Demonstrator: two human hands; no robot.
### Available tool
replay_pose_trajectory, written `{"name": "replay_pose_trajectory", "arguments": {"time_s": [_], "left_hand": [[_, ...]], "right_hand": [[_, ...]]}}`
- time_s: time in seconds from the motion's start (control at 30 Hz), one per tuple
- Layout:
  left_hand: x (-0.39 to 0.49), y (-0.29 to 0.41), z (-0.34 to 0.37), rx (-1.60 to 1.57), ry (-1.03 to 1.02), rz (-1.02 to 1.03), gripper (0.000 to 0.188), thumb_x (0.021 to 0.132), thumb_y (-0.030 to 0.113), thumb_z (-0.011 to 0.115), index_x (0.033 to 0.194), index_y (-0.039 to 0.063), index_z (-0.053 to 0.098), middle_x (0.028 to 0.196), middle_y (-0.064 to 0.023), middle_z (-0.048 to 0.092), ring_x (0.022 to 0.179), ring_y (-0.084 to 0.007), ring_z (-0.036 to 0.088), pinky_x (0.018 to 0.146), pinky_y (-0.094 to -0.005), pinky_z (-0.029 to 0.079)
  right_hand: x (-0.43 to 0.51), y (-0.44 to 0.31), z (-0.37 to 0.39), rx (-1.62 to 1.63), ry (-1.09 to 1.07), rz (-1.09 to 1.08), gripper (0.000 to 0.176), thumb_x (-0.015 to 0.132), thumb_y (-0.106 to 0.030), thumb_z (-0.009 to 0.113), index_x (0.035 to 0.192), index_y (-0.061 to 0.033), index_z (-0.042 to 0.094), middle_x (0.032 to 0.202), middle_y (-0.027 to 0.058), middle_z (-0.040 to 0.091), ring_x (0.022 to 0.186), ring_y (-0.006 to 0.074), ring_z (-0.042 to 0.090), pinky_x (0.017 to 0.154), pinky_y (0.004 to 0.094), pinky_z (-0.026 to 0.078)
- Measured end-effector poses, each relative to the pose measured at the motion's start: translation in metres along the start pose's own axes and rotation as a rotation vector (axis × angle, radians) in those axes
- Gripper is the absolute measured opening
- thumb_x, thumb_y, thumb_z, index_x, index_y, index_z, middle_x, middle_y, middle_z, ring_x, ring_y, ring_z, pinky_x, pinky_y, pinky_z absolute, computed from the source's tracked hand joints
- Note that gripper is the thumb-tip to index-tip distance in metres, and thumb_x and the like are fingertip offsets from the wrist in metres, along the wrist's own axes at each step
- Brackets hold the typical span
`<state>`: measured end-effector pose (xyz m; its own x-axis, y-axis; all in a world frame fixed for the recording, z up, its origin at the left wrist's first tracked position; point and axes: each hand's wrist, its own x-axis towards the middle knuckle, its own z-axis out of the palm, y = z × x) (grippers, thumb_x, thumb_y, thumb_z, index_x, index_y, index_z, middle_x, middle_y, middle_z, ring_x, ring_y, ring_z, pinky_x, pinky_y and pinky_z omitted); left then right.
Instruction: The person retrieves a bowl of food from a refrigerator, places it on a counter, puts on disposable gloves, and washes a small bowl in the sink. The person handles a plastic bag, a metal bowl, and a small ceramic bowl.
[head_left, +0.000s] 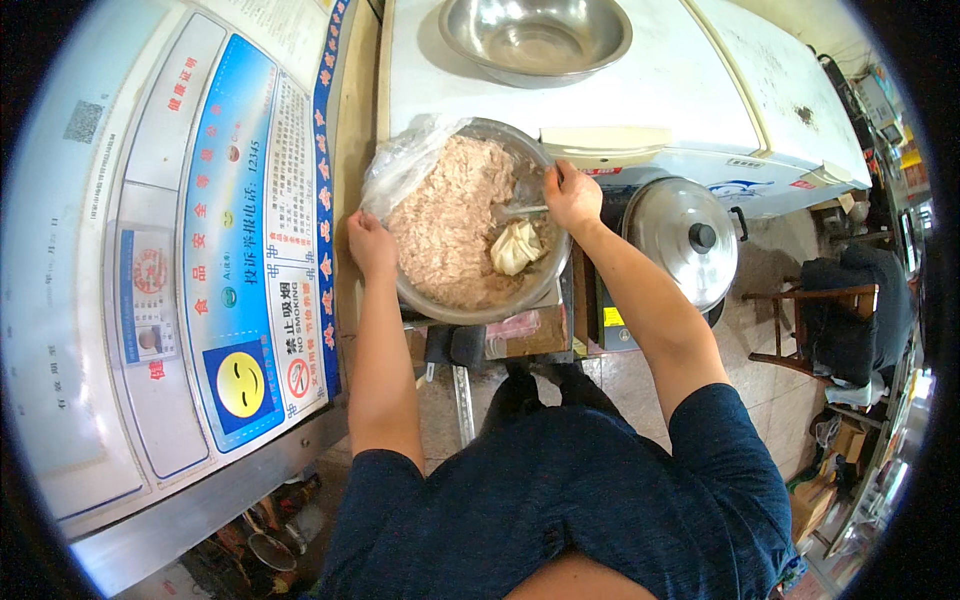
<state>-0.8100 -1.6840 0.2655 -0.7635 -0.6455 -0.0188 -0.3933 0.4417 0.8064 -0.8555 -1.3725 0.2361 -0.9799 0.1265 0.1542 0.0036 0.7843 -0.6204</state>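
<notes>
A metal bowl (437, 306) in front of me holds a large mass of pale ground meat (457, 225). A pale, pleated lump (517, 247), perhaps dough, lies on its right part. My left hand (373, 241) pinches the lower edge of a clear plastic film (412, 161) at the bowl's left side. The film covers the bowl's upper left rim. My right hand (571, 193) is closed on the right rim of the bowl. A thin light-coloured handle (525, 211) reaches from the meat towards that hand; whether the hand touches it is unclear.
An empty steel basin (536, 37) stands on a white chest freezer (660, 67) beyond the bowl. A lidded metal pot (682, 244) is at the right. Posters (247, 225) line the left side. A wooden chair (817, 322) with dark cloth stands further right.
</notes>
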Motion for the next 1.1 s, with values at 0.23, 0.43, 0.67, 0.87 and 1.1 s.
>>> {"name": "replay_pose_trajectory", "arguments": {"time_s": [0.23, 0.43, 0.67, 0.87, 1.1], "left_hand": [[0.004, -0.002, -0.010, 0.014, -0.025, -0.055, 0.040, 0.100, 0.024, 0.047, 0.133, 0.000, 0.044, 0.131, -0.0248, 0.054, 0.120, -0.0399, 0.053, 0.100, -0.0436, 0.042], [-0.043, -0.013, -0.036, 0.245, -0.104, 0.184, 0.055, 0.097, 0.028, 0.052, 0.143, 0.002, 0.037, 0.143, -0.0247, 0.042, 0.132, -0.0399, 0.041, 0.108, -0.0473, 0.035], [-0.176, -0.029, -0.092, -0.005, -0.160, 0.288, 0.047, 0.093, 0.018, 0.062, 0.134, 0.002, 0.047, 0.133, -0.0144, 0.043, 0.096, -0.0247, 0.058, 0.089, -0.0365, 0.050], [-0.255, -0.087, -0.123, 0.256, -0.211, 0.098, 0.042, 0.087, 0.014, 0.066, 0.125, 0.001, 0.055, 0.118, -0.0159, 0.055, 0.095, -0.0246, 0.060, 0.082, -0.0351, 0.050], [-0.301, -0.117, -0.133, 0.455, -0.423, 0.214, 0.038, 0.088, 0.019, 0.064, 0.121, 0.002, 0.059, 0.115, -0.0182, 0.062, 0.093, -0.0314, 0.064, 0.081, -0.0404, 0.051]], "right_hand": [[0.005, -0.004, -0.007, 0.063, -0.107, 0.111, 0.043, 0.096, -0.041, 0.041, 0.103, -0.0050, 0.065, 0.091, 0.0240, 0.068, 0.092, 0.0419, 0.065, 0.085, 0.0506, 0.050], [-0.030, 0.008, -0.028, 0.169, -0.079, 0.162, 0.048, 0.097, -0.043, 0.040, 0.111, -0.0036, 0.064, 0.107, 0.0241, 0.066, 0.106, 0.0405, 0.061, 0.095, 0.0477, 0.047], [-0.074, 0.115, -0.152, -0.479, 0.110, -0.009, 0.034, 0.080, -0.023, 0.062, 0.111, -0.0085, 0.064, 0.111, 0.0167, 0.059, 0.103, 0.0354, 0.058, 0.086, 0.0495, 0.049], [-0.056, 0.177, -0.195, -0.513, -0.271, 0.244, 0.036, 0.083, -0.030, 0.064, 0.114, -0.0125, 0.066, 0.121, 0.0186, 0.057, 0.108, 0.0348, 0.062, 0.092, 0.0455, 0.052], [-0.055, 0.164, -0.214, -0.486, -0.264, 0.184, 0.042, 0.078, -0.032, 0.068, 0.115, -0.0116, 0.067, 0.116, 0.0190, 0.062, 0.104, 0.0340, 0.064, 0.092, 0.0430, 0.052]]}}
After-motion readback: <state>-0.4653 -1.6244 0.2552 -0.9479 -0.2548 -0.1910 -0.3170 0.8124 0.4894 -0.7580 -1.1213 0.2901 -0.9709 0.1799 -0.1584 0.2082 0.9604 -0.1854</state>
